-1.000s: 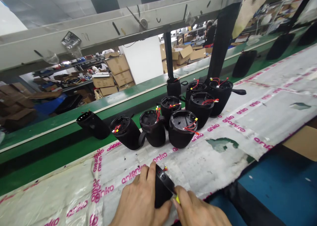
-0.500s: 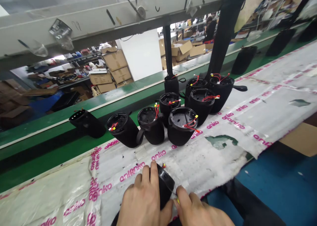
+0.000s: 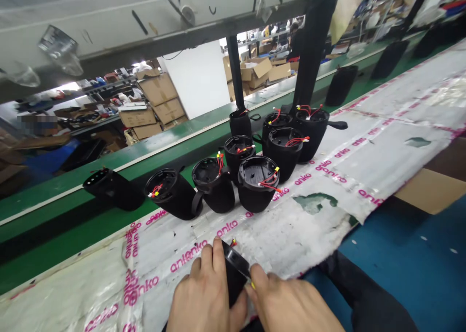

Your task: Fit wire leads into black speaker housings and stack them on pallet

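Observation:
My left hand (image 3: 204,286) is wrapped round a black fabric-covered speaker housing (image 3: 236,269), which lies tilted with its glossy rim turned up and to the right. A small red-and-yellow wire connector shows beyond that rim. My right hand (image 3: 287,298) is closed at the rim's lower right, gripping a thin tool with a yellow part (image 3: 253,284); most of the tool is hidden by the fingers. Past my hands, several open-topped black housings (image 3: 258,191) with red wires and connectors stand in a cluster.
White sheeting with pink lettering (image 3: 160,254) covers the near worktop. Behind it runs a green conveyor (image 3: 73,225) carrying another black housing (image 3: 114,189). A grey beam (image 3: 109,31) crosses overhead, on dark posts. Cardboard (image 3: 433,189) lies at the right; stacked cartons (image 3: 156,89) fill the background.
The view has shifted slightly, moving the cluster leftward. My right hand has come closer to the housing's rim, and the tool's thin shaft, visible before, is now mostly hidden.

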Tool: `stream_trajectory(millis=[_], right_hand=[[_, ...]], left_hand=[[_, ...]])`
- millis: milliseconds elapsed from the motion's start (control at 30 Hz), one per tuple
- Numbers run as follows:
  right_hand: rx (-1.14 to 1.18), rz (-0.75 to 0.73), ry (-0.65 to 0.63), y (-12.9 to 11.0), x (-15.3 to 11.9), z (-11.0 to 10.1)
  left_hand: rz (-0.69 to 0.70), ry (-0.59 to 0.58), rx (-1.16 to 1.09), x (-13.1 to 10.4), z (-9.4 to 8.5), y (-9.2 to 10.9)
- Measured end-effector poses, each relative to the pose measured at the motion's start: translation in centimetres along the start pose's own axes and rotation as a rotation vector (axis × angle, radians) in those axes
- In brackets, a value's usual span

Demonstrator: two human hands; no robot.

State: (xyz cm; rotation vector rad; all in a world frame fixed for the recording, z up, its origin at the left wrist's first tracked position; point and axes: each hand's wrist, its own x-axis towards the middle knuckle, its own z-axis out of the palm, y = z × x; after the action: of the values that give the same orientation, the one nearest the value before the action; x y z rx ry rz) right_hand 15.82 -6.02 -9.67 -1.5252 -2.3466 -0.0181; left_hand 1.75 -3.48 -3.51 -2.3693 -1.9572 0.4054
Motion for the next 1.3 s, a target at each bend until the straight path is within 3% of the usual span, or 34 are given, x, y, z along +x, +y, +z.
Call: stream_trajectory(millis=[100,167,433,1000,1167,1300], right_hand=[[0.217,0.053,0.154,0.5,-0.1,0.6],[0.300,0.104,0.186,0.9,-0.4,0.6],[0.057,0.013,0.033,0.4,-0.4,0.3],[0.054,-0.083,0.073,1.0,-0.2,1.0],[0.024,-0.116,0.046,1.1,0.2,0.8],[0.024,-0.087,0.092,0.8,0.7,0.6]], left_hand=[[-0.031,-0.090,-0.052,0.3,-0.9,-0.4],[-0.040,-0.120,-0.068,0.5,-1.3,-0.5],[-0.033,-0.080,-0.057,0.2,-0.8,-0.2],[0.034,0.021,-0.033,-0.1,1.0,-0.4],[0.042,0.003,-0.035,-0.1,1.5,-0.2],[0.025,-0.082,-0.135,0.2,0.8,-0.8]])
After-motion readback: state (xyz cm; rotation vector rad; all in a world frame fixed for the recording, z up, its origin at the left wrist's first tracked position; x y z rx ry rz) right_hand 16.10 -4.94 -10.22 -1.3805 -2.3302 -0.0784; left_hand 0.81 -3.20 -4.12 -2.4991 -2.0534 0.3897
